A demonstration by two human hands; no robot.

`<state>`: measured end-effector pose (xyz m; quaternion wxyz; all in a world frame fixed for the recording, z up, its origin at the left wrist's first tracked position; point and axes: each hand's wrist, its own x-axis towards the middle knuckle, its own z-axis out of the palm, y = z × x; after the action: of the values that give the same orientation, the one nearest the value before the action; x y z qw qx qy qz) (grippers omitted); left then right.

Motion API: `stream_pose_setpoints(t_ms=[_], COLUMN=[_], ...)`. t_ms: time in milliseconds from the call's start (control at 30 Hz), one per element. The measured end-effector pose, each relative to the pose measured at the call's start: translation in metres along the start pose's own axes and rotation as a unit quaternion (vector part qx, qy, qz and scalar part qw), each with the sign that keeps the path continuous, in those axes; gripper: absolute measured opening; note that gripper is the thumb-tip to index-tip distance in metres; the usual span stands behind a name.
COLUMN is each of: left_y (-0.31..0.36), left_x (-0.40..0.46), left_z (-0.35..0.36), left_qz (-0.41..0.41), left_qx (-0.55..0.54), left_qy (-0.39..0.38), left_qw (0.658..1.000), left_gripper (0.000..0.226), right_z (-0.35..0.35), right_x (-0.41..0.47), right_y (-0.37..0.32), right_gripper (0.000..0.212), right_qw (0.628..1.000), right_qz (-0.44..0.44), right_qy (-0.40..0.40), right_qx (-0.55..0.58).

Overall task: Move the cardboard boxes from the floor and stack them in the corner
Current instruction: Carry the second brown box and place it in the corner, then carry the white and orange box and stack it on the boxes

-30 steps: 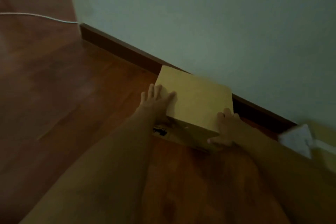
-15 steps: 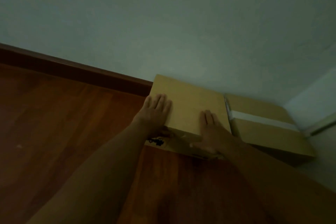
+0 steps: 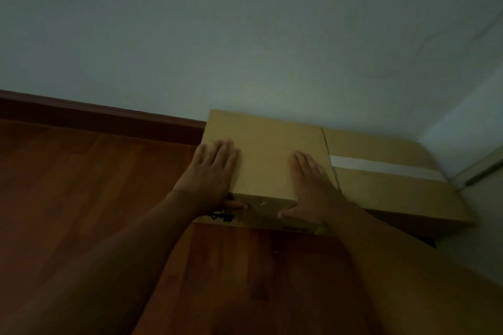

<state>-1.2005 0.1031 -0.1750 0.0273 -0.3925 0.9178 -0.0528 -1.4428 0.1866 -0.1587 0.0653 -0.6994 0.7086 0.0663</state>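
A plain cardboard box (image 3: 265, 149) rests on the wooden floor against the wall, its right side touching a second cardboard box (image 3: 389, 187) with a white tape strip that sits in the corner. My left hand (image 3: 211, 174) lies on the plain box's left top edge with the thumb on its front face. My right hand (image 3: 310, 185) lies flat on the right part of its top, thumb also down the front. Both hands grip the box from above. The room is dim.
A pale wall (image 3: 245, 35) with a dark baseboard (image 3: 103, 119) runs behind the boxes. A second wall (image 3: 473, 144) closes the corner at the right. Wooden floor (image 3: 81, 185) stretches to the left and towards me.
The plain box has slid right along the wall until it touches the taped box. My right hand moved from the box's side onto its top. The view swung right towards the corner.
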Motion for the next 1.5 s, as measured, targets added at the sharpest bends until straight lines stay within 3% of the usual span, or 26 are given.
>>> stream_pose_setpoints(t_ms=[133,300,367,533,733,900,1167,1233,1367,1433,1500], left_y=[0.003,-0.039,-0.071,-0.153,-0.238,-0.263,-0.234,-0.213,-0.183,-0.173,-0.163], left_x=[-0.003,-0.044,-0.076,-0.168,-0.289,-0.410,-0.641,-0.694,-0.780,-0.804,-0.822], left_z=[-0.010,-0.043,-0.057,-0.079,-0.093,-0.114,-0.165,-0.167,-0.158,-0.152,-0.135], left_qz=[-0.007,-0.016,-0.068,-0.222,-0.405,-0.515,-0.700,-0.732,-0.801,-0.815,-0.832], left_qx=[-0.025,-0.079,-0.126,-0.213,-0.222,-0.185,-0.128,-0.127,-0.210,-0.210,-0.184], left_qy=[-0.037,-0.038,-0.028,-0.025,0.027,-0.004,-0.013,-0.040,-0.123,-0.127,-0.109], left_qw=[0.999,0.996,0.989,0.951,0.886,0.837,0.703,0.668,0.547,0.525,0.512], left_gripper=[0.128,0.132,0.119,0.081,0.043,0.041,0.040,0.043,0.068,0.075,0.081], right_z=[-0.035,-0.090,-0.103,-0.120,-0.118,-0.101,-0.099,-0.101,-0.110,-0.109,-0.098], right_x=[0.016,0.030,0.026,0.018,0.044,0.040,-0.026,-0.050,-0.108,-0.139,-0.168], right_y=[-0.028,-0.087,-0.115,-0.202,-0.343,-0.478,-0.659,-0.691,-0.741,-0.759,-0.775], right_gripper=[0.148,0.109,0.097,0.043,0.022,0.025,0.031,0.036,0.051,0.061,0.074], right_qw=[0.988,0.972,0.966,0.971,0.961,0.924,0.832,0.818,0.799,0.796,0.795], right_qz=[0.072,0.041,0.025,-0.054,-0.172,-0.314,-0.516,-0.537,-0.578,-0.584,-0.567], right_qy=[-0.115,-0.141,-0.137,-0.116,-0.129,-0.152,-0.143,-0.155,-0.150,-0.145,-0.190], right_qx=[0.067,0.186,0.216,0.201,0.176,0.159,0.146,0.134,0.072,0.062,0.102])
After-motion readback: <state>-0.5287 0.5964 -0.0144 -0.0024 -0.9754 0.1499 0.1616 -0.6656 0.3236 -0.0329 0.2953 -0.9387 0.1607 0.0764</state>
